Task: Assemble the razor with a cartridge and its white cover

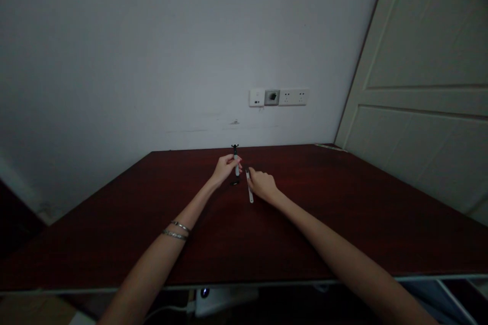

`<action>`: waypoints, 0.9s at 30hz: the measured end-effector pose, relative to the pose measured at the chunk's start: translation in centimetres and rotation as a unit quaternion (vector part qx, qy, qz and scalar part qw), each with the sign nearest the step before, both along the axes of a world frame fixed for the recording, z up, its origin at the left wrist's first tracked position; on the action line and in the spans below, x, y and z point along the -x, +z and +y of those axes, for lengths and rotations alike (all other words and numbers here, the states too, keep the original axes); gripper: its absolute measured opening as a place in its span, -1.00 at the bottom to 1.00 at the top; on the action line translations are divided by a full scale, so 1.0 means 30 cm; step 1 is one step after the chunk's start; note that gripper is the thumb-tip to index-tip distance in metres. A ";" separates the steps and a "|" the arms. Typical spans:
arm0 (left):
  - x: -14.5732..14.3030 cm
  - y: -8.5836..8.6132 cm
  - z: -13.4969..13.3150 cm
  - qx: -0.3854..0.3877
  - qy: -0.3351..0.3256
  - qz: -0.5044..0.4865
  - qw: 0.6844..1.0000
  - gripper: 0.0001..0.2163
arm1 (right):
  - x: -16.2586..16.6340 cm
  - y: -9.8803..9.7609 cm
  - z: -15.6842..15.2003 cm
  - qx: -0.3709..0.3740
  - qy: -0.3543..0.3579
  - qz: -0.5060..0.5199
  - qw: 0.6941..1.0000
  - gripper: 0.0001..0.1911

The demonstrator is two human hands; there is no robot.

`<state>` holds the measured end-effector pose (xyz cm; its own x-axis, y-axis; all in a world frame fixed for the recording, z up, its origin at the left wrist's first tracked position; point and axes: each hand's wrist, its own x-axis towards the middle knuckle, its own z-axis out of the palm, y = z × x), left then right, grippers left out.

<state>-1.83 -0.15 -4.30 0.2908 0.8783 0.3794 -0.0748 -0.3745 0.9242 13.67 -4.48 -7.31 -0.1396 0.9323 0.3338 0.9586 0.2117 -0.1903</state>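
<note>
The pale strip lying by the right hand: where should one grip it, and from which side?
The pale strip lies flat on the table, long and narrow, and its near end pokes out free of the right hand. It is probably best to come from above and pinch that end by its two long edges.

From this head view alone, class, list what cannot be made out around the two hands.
All in the head view:
1. Upright rod in the left hand: too small and dim to identify; the hand covers its middle.
2. Pale strip at the right hand: whether gripped or only touched, the hand hides it.
3. White device below the table: cut off by the table's near edge.
</note>
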 end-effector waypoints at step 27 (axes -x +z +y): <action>0.019 -0.051 -0.006 -0.234 0.071 0.249 0.937 -0.89 | -0.235 0.133 0.030 -0.177 0.254 0.233 0.922 -0.65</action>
